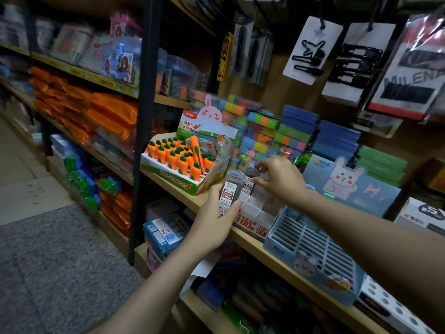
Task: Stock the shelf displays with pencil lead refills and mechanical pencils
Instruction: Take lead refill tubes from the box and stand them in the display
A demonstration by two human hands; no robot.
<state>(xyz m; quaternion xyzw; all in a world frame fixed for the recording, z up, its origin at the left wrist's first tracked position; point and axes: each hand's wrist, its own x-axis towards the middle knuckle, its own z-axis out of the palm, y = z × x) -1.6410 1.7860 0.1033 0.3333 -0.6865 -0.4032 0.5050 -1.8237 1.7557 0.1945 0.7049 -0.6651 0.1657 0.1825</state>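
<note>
with the left hand [212,225] gripping a spare lead refill case [230,191] beside the white divided display box [255,216] on the shelf [183,191], the right hand [280,179], fingers pinching a second refill case [250,180], should lower it upright into a free compartment.

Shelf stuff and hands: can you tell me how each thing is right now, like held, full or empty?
left hand: holds a lead refill case upright.
lead refill case: held, lid closed, above the shelf edge.
right hand: pinches a second refill case over the white box.
second refill case: held, partly hidden by fingers.
white divided box: on the shelf, visible compartments empty.
carrot display box: open, nearly full of carrot items.
blue bunny display: slots look empty.
</note>
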